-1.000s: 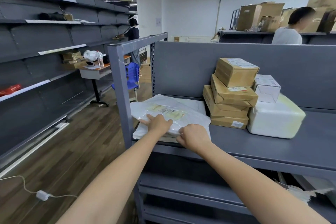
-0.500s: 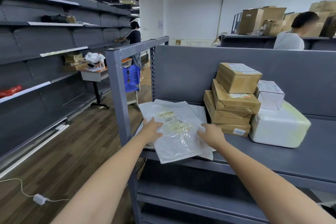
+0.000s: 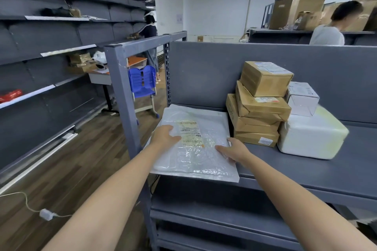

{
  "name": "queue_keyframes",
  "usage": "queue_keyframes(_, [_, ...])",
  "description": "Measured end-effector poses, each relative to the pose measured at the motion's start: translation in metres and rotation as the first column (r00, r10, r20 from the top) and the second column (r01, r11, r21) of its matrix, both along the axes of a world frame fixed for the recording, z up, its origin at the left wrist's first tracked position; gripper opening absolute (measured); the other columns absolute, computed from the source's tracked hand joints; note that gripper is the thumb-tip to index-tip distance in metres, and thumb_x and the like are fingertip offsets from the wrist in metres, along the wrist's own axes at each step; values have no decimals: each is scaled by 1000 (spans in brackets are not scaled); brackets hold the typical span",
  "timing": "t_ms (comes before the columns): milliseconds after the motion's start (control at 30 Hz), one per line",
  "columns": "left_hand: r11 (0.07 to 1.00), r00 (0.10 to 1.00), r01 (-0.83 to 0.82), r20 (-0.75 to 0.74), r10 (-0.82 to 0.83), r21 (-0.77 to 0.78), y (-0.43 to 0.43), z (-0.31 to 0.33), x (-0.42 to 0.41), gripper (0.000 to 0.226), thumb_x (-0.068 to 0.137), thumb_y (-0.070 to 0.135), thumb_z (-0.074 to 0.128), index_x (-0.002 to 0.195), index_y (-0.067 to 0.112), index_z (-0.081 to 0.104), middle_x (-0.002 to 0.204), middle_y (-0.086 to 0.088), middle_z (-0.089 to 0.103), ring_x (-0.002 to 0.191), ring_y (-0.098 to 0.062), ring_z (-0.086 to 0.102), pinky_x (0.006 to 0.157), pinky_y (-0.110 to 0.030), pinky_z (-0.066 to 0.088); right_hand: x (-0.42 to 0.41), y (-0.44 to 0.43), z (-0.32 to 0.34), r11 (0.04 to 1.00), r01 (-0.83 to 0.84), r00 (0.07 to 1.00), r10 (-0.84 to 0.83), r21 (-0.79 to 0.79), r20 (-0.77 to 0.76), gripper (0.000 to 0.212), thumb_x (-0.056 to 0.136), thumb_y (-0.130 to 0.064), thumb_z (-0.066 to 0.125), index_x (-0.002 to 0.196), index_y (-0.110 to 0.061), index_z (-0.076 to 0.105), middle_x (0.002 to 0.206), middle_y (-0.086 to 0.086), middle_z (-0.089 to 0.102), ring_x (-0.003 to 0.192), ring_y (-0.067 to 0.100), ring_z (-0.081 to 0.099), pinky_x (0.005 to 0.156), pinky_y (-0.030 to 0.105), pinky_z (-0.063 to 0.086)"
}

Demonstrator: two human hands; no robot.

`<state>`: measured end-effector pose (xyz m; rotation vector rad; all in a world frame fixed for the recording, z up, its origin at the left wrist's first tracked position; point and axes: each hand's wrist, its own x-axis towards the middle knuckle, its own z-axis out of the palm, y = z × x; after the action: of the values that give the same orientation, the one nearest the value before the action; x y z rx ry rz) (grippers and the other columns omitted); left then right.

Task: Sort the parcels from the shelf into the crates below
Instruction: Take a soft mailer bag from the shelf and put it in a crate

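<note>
Grip: the left hand (image 3: 166, 138) and right hand (image 3: 234, 150) grasp opposite edges of a flat, clear bubble-wrap mailer with a yellowed label (image 3: 193, 149). The mailer lies at the left front of the grey metal shelf (image 3: 306, 171), its near edge overhanging. Just right, stacked brown cardboard boxes (image 3: 259, 106) adjoin a white wrapped bundle (image 3: 312, 136).

Looks like a warehouse or parcel depot: long grey metal shelving racks (image 3: 51, 51), taped brown cardboard boxes (image 3: 263, 98) stacked up, big cartons (image 3: 295, 12) in back.
</note>
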<state>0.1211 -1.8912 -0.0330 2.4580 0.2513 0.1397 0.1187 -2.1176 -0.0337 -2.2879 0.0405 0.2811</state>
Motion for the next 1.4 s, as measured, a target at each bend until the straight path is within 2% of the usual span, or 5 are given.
queue_keyframes(133, [999, 999, -2, 45, 0, 36, -11, 2, -13, 52, 89, 28, 62, 134, 7, 49, 141, -12, 48, 135, -28, 38, 107, -33, 32, -14, -4, 0, 999, 8, 1000, -9, 33, 21, 70, 91, -25, 60, 148, -5, 24, 103, 12, 63, 85, 22, 60, 65, 25, 45])
queue_keyframes(300, [1000, 1000, -10, 25, 9, 27, -16, -2, -39, 63, 85, 36, 64, 140, 13, 43, 145, -12, 41, 136, -30, 34, 110, -36, 29, -47, -17, 4, 1000, -15, 995, 16, -12, 103, 67, 92, -25, 58, 148, -6, 26, 147, 9, 41, 125, 27, 50, 100, 29, 38])
queue_keyframes(700, [999, 993, -24, 118, 29, -42, -52, -11, -186, 60, 86, 38, 64, 138, 17, 45, 144, -10, 33, 134, -29, 35, 110, -39, 36, -178, -60, 4, 996, -75, 989, 68, 49, 134, 84, 84, -24, 68, 150, -9, 19, 153, 11, 28, 142, 28, 28, 114, 41, 30])
queue_keyframes(867, [998, 994, -40, 98, 45, -57, -69, -35, -254, 63, 86, 37, 64, 140, 16, 41, 144, -11, 31, 137, -28, 29, 112, -37, 29, -245, -74, -14, 989, -91, 992, 79, 118, 101, 76, 77, -16, 72, 140, -14, 30, 137, 7, 46, 131, 29, 42, 107, 41, 40])
queue_keyframes(1400, [997, 958, 78, -276, -82, -26, -115, -187, -322, 63, 85, 32, 65, 139, 20, 34, 127, -8, 36, 113, -25, 51, 97, -31, 47, -310, -126, -183, 974, -162, 963, 121, -157, -240, 104, 83, -31, 69, 151, -24, -10, 153, 16, 26, 133, 31, 42, 108, 38, 37])
